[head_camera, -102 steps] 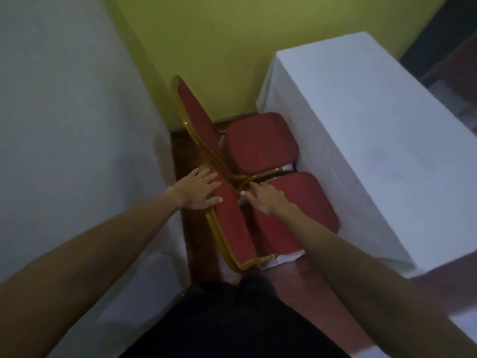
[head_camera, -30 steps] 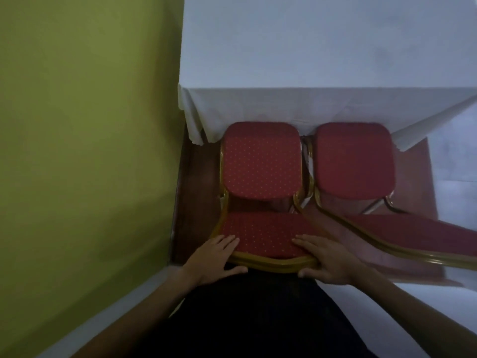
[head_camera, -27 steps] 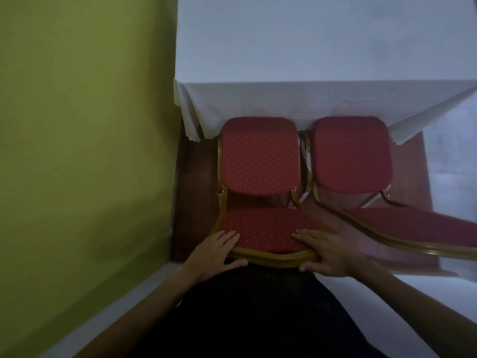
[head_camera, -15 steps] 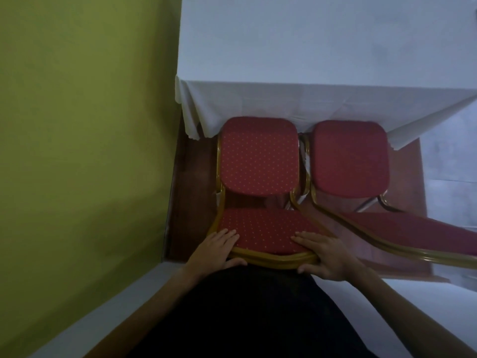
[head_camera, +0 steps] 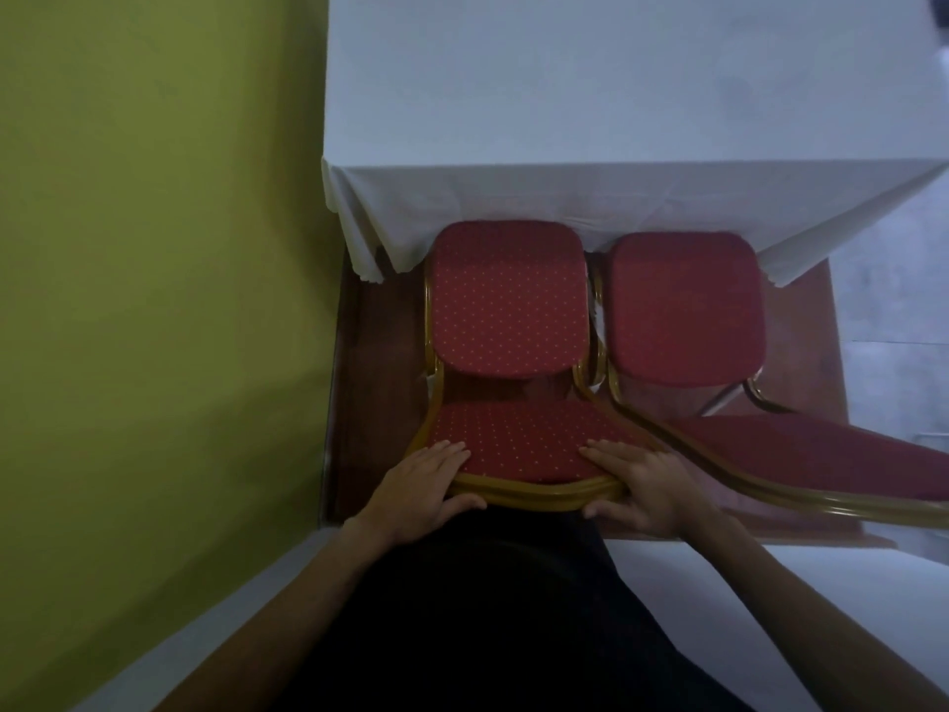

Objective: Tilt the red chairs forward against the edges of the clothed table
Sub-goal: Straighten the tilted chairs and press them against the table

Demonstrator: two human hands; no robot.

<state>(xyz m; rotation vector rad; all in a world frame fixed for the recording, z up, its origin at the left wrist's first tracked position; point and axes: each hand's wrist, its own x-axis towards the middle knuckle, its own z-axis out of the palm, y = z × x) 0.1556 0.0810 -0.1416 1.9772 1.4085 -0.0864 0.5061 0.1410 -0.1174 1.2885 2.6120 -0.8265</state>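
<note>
Two red chairs with gold frames stand side by side at the near edge of the white-clothed table (head_camera: 616, 187). The left chair (head_camera: 508, 300) is right below me. My left hand (head_camera: 421, 480) grips the left end of its backrest top rail and my right hand (head_camera: 644, 485) grips the right end, fingers over the red padding. The right chair (head_camera: 685, 305) has its seat near the cloth, and its backrest (head_camera: 821, 454) stretches off to the right. Both seats point toward the hanging cloth.
A yellow-green wall (head_camera: 154, 249) runs close along the left. The chairs stand on a dark reddish wooden floor strip (head_camera: 375, 377). Pale floor (head_camera: 893, 300) lies to the right. My dark clothing fills the lower middle.
Since 3.4 s ago I have gone from the nearer chair to the one by the wall and face the table squarely. Over the last second both hands have stayed on the backrest.
</note>
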